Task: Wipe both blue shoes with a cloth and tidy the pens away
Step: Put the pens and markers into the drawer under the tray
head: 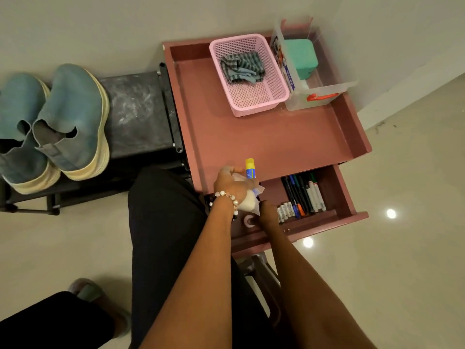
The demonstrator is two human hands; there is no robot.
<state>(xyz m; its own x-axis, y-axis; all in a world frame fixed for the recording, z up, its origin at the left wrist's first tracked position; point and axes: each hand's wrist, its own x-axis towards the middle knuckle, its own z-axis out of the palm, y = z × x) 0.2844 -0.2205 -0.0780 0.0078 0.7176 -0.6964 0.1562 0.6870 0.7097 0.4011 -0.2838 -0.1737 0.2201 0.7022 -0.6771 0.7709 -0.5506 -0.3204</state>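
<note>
Two blue shoes [75, 117] [17, 127] with cream soles stand side by side on a dark shoe rack [136, 109] at the left. Several pens and markers [302, 195] lie in the open drawer [337, 187] of the pink table [264, 137]. My left hand [231, 182] grips a glue stick [250, 168] with a yellow cap, together with a crumpled white wipe or bag [247, 204]. My right hand [268, 214] is just right of that white thing, at the drawer's front left; its fingers are hidden. A striped grey cloth [242, 68] lies in the pink basket [261, 99].
A clear plastic box [324, 94] with an orange latch holds a teal case [303, 57] at the table's back right. The table top has raised side walls. My dark-trousered legs are between the rack and the table. Pale tiled floor surrounds them.
</note>
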